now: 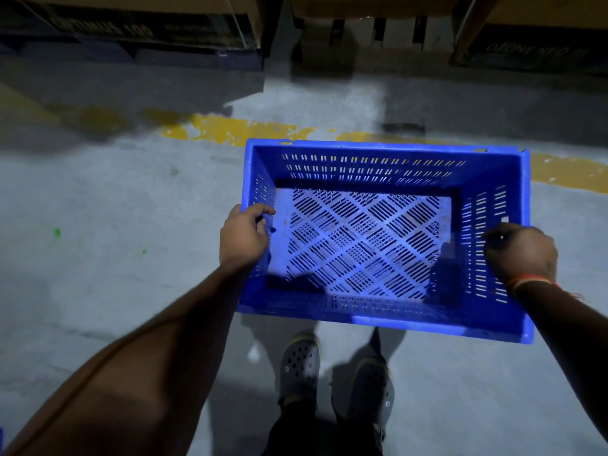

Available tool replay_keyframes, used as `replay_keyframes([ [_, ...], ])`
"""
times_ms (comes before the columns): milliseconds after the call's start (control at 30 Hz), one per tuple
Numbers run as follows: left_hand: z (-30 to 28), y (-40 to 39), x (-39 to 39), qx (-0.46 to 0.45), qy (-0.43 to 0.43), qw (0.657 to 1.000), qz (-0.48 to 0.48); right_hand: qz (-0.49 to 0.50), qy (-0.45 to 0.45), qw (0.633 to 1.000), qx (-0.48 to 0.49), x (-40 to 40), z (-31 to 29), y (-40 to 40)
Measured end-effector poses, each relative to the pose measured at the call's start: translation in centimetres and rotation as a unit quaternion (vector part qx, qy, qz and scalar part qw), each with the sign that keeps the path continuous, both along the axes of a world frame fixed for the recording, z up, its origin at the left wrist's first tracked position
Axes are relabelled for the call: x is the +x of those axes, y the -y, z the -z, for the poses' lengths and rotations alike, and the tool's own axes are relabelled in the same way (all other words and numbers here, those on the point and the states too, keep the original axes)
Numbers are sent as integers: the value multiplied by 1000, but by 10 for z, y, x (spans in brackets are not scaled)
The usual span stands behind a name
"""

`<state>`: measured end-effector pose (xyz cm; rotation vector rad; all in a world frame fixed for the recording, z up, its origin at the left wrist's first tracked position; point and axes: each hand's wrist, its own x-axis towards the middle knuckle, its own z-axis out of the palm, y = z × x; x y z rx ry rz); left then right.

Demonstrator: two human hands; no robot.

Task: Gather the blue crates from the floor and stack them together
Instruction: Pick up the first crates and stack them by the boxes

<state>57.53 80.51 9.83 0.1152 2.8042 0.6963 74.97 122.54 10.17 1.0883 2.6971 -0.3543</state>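
Note:
One blue perforated crate [378, 149] hangs in front of me, off the floor, above my feet. It is empty and its lattice bottom shows. My left hand [243, 236] grips the crate's left rim, fingers curled over the edge. On the opposite side my right hand [521, 250] grips the right rim; an orange band sits on that wrist. No other blue crate is in view.
Grey concrete floor with a worn yellow line [230, 128] running across ahead of the crate. Dark cardboard boxes [148, 28] and a wooden pallet [371, 31] stand along the far side. My feet in grey clogs [299, 363] are below the crate.

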Motion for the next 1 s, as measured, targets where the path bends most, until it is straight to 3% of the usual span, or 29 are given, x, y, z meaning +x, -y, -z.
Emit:
replay_keyframes([
  [433,4,1,6,15,-1,1000,-12,-4,-1,1000,18,-8,-4,0],
  [1000,19,-11,-15,-131,-96,987,9,-18,-61,997,49,-11,10,-7],
])
